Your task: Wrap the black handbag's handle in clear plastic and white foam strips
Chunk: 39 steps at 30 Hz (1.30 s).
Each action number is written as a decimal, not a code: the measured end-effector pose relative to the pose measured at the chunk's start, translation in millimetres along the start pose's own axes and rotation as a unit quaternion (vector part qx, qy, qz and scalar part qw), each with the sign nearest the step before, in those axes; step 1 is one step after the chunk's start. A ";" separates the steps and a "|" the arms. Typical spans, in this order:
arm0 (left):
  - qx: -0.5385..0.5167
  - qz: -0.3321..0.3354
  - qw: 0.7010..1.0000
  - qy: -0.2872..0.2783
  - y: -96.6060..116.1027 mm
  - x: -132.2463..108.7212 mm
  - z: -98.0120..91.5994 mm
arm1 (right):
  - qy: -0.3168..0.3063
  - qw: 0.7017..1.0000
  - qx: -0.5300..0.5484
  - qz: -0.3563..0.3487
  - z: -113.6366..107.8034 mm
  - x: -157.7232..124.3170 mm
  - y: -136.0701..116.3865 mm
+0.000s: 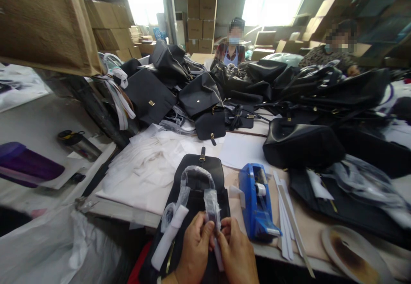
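Observation:
A black backpack [214, 167] lies at the table's front edge, its buckle tab pointing away from me. Its carry handle [196, 170] arches over the flap, wrapped in clear plastic. My left hand [195, 247] pinches the wrapped strap [212, 202] on the bag's right side between thumb and fingers. Close beside it, my right hand [238, 249] is closed on the same strap, a little lower. White wrapping [170, 239] covers the other strap, left of my hands. Part of the bag's lower half is hidden behind my hands.
A blue tape dispenser [256, 202] stands right of the bag, beside white strips [285, 220] and a stained round lid [351, 252]. Thin white sheets [138, 164] are heaped at left. Black bags [298, 143] pile up behind. Two people [229, 55] sit across the table.

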<state>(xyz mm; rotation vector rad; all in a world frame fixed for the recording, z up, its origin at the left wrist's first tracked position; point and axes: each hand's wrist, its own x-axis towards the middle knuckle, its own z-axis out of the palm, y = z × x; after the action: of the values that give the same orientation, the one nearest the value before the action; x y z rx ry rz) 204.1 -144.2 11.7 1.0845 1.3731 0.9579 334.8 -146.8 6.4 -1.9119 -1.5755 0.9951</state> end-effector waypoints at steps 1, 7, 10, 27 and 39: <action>0.012 0.006 1.000 0.003 -0.4 0.0 -0.6 | -0.006 1.000 -0.001 -0.001 0.3 0.5 0.5; 0.012 0.013 1.000 0.000 4.2 -0.8 -2.3 | 0.031 0.995 0.050 -0.085 2.3 -4.6 10.9; 0.003 0.006 1.000 0.004 5.9 -1.4 -0.9 | 0.042 0.988 0.045 -0.144 2.2 -8.5 12.6; -0.084 -0.013 0.996 -0.036 5.6 -7.4 -8.3 | 0.058 0.980 0.048 -0.185 3.1 -11.2 10.2; -0.087 -0.001 0.996 -0.034 7.5 -9.0 -7.3 | 0.068 0.974 -0.003 -0.217 0.0 -10.7 8.8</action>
<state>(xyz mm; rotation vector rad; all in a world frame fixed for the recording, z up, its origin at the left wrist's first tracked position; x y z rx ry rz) 197.4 -150.8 21.9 0.9766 1.2111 1.0100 339.6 -159.2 2.4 -1.5059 -1.8062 0.6573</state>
